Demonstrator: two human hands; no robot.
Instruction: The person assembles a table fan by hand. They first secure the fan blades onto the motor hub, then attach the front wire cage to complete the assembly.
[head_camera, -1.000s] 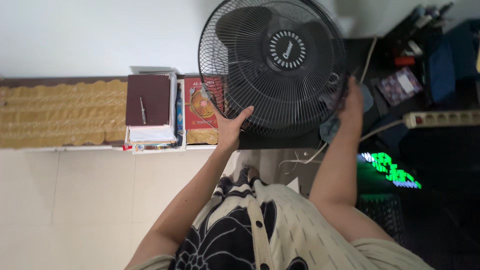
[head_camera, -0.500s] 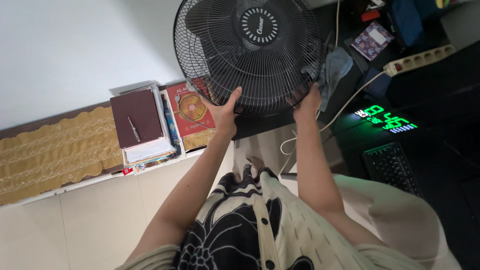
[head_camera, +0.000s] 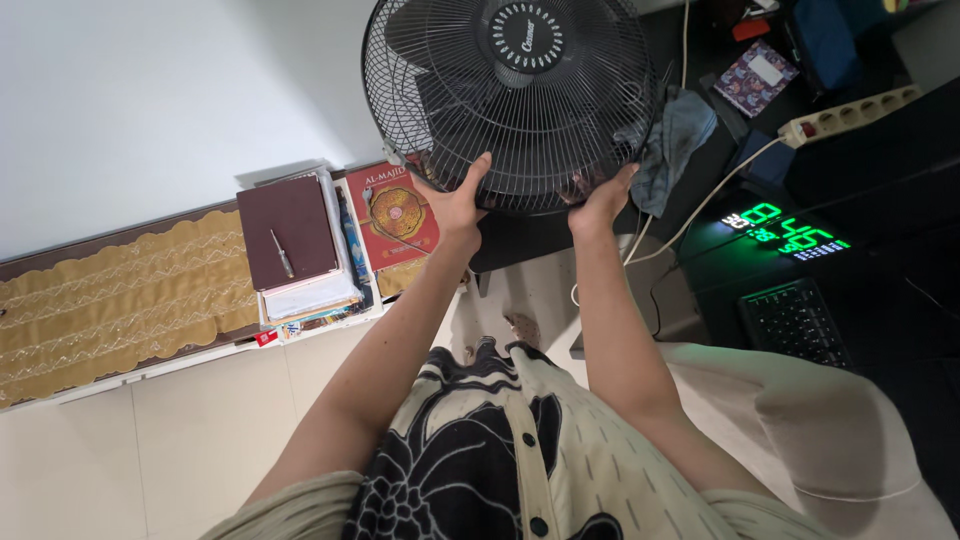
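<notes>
I have both hands up on the black fan (head_camera: 510, 100), gripping the lower rim of its wire grille, so I judge the step in hand to be holding the fan head from below, whether to steady it, turn it or lift it. My left hand (head_camera: 455, 205) is spread wide, fingers reaching up over the grille's near-left edge with the thumb pressed against the wires; my right hand (head_camera: 600, 198) is curled against the near-right edge, fingers hooked into the wires, though how tightly they close I cannot tell. The fan sits far and centre in the scene, directly beyond both hands and touching them, its round hub well above my fingertips. Any next move, as I judge it, calls for an even grip on both sides so the grille does not twist, and for care with the white cable (head_camera: 690, 215) trailing at the right toward the power strip (head_camera: 850, 112). A grey cloth (head_camera: 672, 140) hangs just beside the fan's right edge, close to my right hand. To the left, a stack of books (head_camera: 295, 245) with a pen on top lies on a low shelf with a gold cloth (head_camera: 120, 290). On the dark counter at the right stand a green digital clock (head_camera: 790, 230) and a keyboard (head_camera: 795, 320).
</notes>
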